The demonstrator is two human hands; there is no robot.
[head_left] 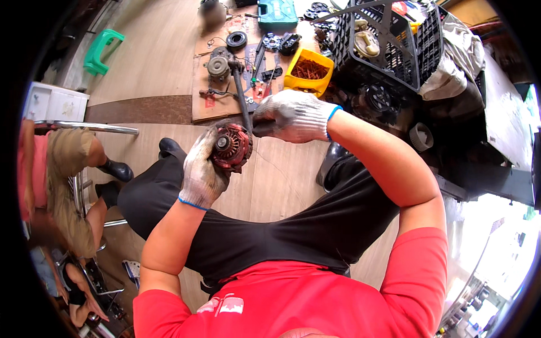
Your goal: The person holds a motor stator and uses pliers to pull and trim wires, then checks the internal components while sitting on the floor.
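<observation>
My left hand (204, 169), in a soiled white knit glove with a blue cuff, is wrapped around a round motor part (232, 147) with reddish windings and a toothed centre. My right hand (296, 117), gloved the same way, is at its upper right with fingers curled and pressed together. What they grip, if anything, is hidden. A dark bar (241, 93) runs from a metal motor body (218, 66) down to the wound part, ending right beside my right fingertips. A thin wire trails down below the part.
Cardboard (202, 107) lies ahead with a black ring (236, 39) and tools. A yellow bin (322, 66) holds copper-coloured scraps. Black crates (394, 62) stand at right, a teal case (278, 14) at the back, a green stool (100, 53) far left. Another person (73, 180) sits at left.
</observation>
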